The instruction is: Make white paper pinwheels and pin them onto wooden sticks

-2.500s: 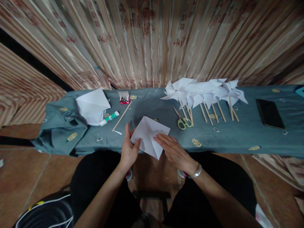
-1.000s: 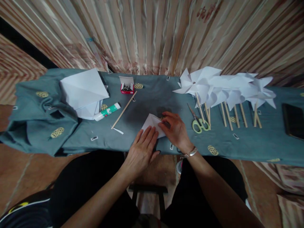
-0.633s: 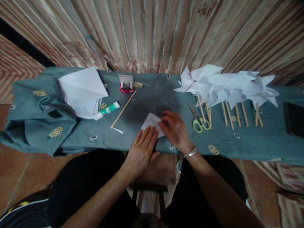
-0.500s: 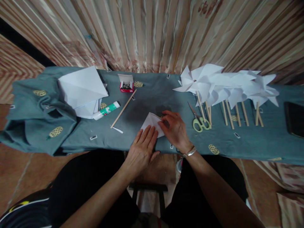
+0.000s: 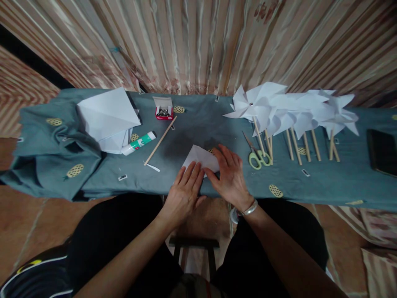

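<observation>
A folded sheet of white paper (image 5: 198, 154) lies on the cloth at the front middle, its peak pointing away from me. My left hand (image 5: 185, 186) rests flat over the paper's left and lower part, fingers stretched out, nothing gripped. On the right side, my right hand (image 5: 229, 174) is spread, with its thumb touching the paper near the left fingertips and its fingers reaching along the right edge. The lower part of the paper is hidden beneath both hands. A silver bracelet (image 5: 249, 208) circles my right wrist.
Left: stacked white paper (image 5: 107, 109), a glue stick (image 5: 138, 143), a wooden stick (image 5: 160, 140) and an open red box of small metal pieces (image 5: 163, 112). Right: green-handled scissors (image 5: 254, 159), several paper pinwheels (image 5: 269, 97) on sticks, and a dark phone-like object (image 5: 382, 151).
My right hand has opened out from its bent grip at the paper's right edge, its thumb moving left onto the paper. My left hand stays pressed on it. The view shifted slightly.
</observation>
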